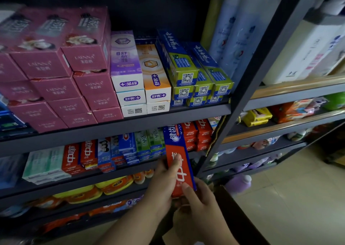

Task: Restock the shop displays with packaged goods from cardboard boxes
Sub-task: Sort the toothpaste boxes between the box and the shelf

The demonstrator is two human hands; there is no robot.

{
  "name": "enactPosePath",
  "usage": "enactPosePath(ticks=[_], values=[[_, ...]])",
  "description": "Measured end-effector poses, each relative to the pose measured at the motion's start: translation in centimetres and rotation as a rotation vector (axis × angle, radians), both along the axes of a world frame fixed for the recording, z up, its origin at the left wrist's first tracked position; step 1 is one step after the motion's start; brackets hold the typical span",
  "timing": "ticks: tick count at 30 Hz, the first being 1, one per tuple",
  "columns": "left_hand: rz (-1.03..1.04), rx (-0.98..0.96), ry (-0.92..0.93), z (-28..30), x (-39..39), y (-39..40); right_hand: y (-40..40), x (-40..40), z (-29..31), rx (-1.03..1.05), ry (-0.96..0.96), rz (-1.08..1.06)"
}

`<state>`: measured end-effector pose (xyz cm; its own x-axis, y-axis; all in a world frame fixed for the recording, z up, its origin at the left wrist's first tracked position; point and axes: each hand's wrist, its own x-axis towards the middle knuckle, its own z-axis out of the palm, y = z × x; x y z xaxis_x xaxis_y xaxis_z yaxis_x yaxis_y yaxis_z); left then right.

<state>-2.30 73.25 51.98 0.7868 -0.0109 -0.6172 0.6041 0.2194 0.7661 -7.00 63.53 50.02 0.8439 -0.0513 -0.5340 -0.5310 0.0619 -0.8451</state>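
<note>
While the shelf (pixel 115 122) stands packed, the toothpaste box (pixel 180 162) is held at the second shelf's front, long axis pointing up and back into it. Left hand (pixel 164 177) and right hand (pixel 197 198) both grip it. Its lower end is hidden.

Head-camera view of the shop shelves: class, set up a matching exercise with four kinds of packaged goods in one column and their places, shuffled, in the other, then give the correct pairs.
Things:
1. pink boxes
2. blue-and-green boxes
3. red-and-blue toothpaste box
4. yellow packs

Places:
A. gripped by the left hand and right hand
B. stacked at the left of the upper shelf
C. on the neighbouring rack to the right
D. at the right end of the upper shelf, beside the upright post

Pairs: 1-B, 2-D, 3-A, 4-C
</note>
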Motion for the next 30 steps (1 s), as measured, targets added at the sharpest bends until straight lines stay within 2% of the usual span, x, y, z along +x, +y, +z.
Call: enactPosePath(ticks=[3, 6, 13, 17, 20, 23, 27, 30], values=[[-0.097, -0.02, -0.057, 0.1, 0.9, -0.6, -1.4, 1.3, 0.2, 0.029, -0.024, -0.1], [-0.141, 0.083, -0.078, -0.7, 1.4, 0.0, -2.7, 3.9, 0.0, -0.028, -0.09, -0.076], [0.026, 0.137, 0.004, -3.0, -0.4, 4.5, -3.9, 12.4, -1.2, 0.086, -0.098, -0.18], [0.083, 0.196, 0.024, -3.7, -1.1, 6.9, -3.8, 14.8, -2.1, 0.048, -0.053, -0.187], [0.101, 0.241, 0.032, -3.9, -1.5, 7.9, -3.5, 15.5, -2.9, 0.085, -0.065, -0.29], [0.118, 0.232, 0.041, -4.0, -1.8, 8.5, -3.0, 16.2, -3.1, 0.002, -0.103, -0.28], [0.128, 0.238, 0.052, -4.2, -2.0, 9.1, -2.7, 17.2, -2.9, -0.136, -0.055, -0.298], [0.138, 0.232, 0.052, -4.6, -2.0, 9.7, -3.1, 17.8, -2.8, -0.226, -0.11, -0.281]])
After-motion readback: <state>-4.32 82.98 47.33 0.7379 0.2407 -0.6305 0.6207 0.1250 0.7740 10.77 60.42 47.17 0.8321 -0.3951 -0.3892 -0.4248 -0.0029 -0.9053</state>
